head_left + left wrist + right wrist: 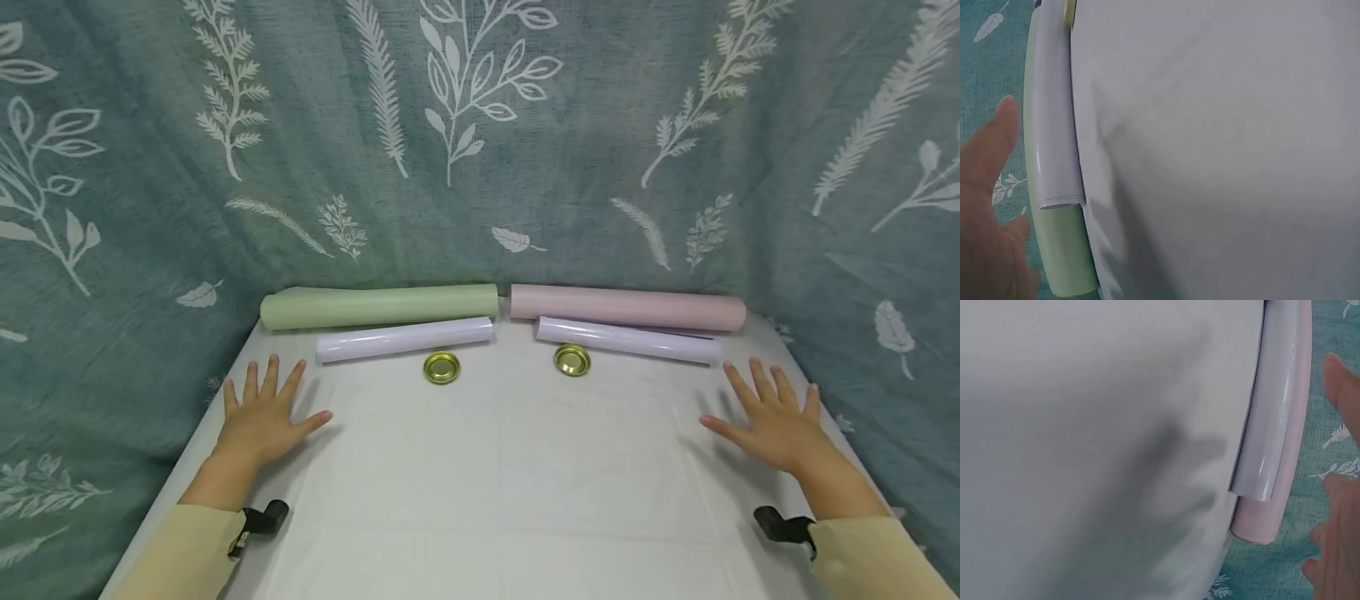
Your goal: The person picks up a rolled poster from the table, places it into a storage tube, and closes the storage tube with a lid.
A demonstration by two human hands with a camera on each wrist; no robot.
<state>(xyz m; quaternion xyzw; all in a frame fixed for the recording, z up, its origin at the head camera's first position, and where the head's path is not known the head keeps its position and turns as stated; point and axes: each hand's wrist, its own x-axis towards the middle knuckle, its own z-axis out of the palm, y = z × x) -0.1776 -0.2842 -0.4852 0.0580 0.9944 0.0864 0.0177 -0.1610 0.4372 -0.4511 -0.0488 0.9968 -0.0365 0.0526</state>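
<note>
My left hand [258,421] is spread flat at the left of the white table, its fingers straight and holding nothing. Across from it, my right hand [780,425] is spread the same way at the right side. Both cast shadows on the cloth. Nearest the left fingertips lies a glossy pale lilac roll [405,338], in front of a longer light green roll [382,307]. By the right fingers is a second pale lilac roll [626,340], before a pink roll [630,307]. Two small round gold dishes, one left [442,367] and one right [572,360], sit between the hands, apart from both.
A white cloth [495,467] covers the table. Behind the rolls and along both sides hangs a blue-green curtain [300,125] with white leaf prints. A black wrist mount [262,518] sticks out at the left cuff, another [782,527] at the right cuff.
</note>
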